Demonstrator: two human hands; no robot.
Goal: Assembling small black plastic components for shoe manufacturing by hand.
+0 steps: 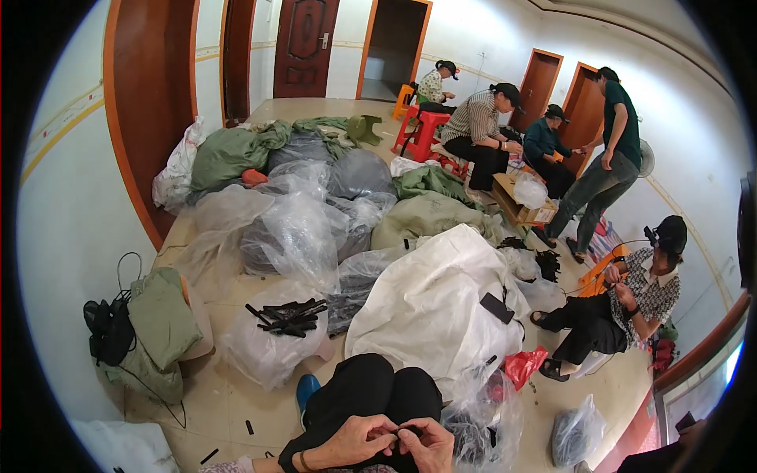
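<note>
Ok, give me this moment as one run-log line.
left hand: pinching small black piece | right hand: pinching same piece | over lap | black strips on clear bag ahead | co-workers seated beyond

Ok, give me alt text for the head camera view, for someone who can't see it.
Seen from above, a seated person's left hand and right hand meet over their black-clad knees, pinching a small dark piece between the fingertips. Ahead, the tiled floor is heaped with clear, white and green sacks, and five other people work along the right wall.
</note>
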